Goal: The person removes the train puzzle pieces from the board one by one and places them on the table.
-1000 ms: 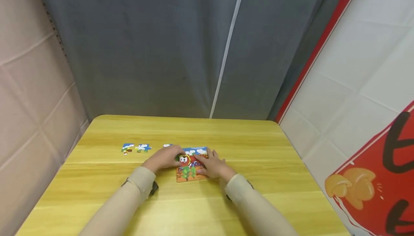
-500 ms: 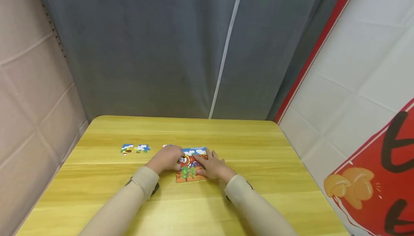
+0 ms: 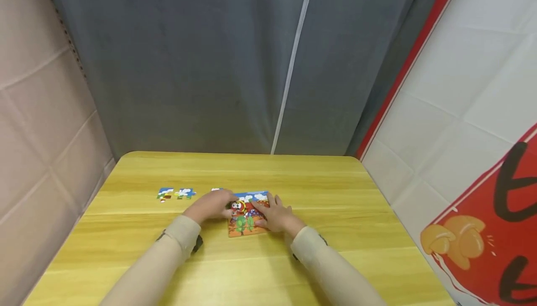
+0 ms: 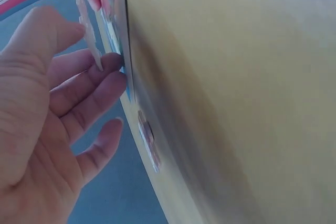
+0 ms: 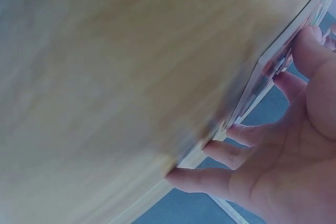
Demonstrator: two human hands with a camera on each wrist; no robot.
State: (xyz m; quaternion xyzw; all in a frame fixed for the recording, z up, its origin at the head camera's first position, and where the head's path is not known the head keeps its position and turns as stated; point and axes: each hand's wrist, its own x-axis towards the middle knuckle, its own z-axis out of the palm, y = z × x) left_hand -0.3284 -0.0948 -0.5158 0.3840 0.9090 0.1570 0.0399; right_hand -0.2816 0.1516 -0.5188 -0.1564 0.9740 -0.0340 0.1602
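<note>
Left hand (image 3: 214,203) pinches a jigsaw piece (image 4: 91,38) just above the jigsaw puzzle (image 3: 247,226); right hand (image 3: 274,215), fingers spread, rests on it. Piece, blurred, is probably light, stiff card; hold by edges.

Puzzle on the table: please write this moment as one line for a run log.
left hand: pinches puzzle piece | right hand: touches puzzle | loose pieces: on table, left of puzzle
</note>
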